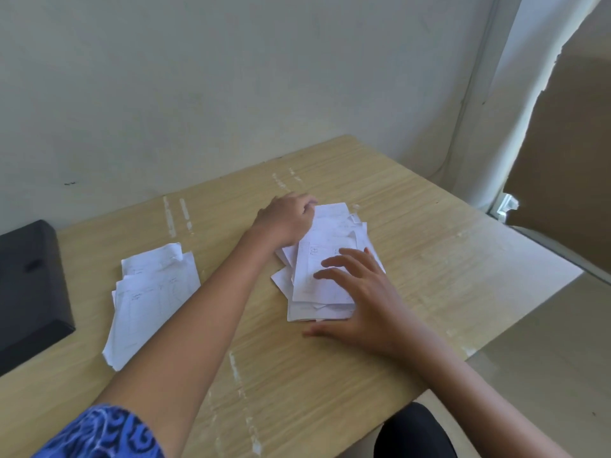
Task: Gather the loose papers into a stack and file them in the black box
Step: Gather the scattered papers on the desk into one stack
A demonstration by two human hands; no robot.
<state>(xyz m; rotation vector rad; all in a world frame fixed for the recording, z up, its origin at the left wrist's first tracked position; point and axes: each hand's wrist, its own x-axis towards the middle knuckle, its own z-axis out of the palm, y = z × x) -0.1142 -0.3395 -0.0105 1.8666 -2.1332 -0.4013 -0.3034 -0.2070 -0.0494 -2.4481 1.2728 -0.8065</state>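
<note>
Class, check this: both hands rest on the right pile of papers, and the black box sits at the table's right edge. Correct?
Not quite. The head view shows the black box at the table's left edge. Both hands, left and right, do rest on the right pile.

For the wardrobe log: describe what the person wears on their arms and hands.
Left hand and right hand are bare: no gloves, rings or watch visible. The left upper arm has a short blue sleeve with dark swirl patterning. No sleeve shows on the right arm.

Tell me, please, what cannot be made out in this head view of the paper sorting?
- Black box: cut off by the left edge; whether it is open is unclear.
- Right pile: partly covered by the left hand and right hand.
- Left pile: writing too small to read.
</note>
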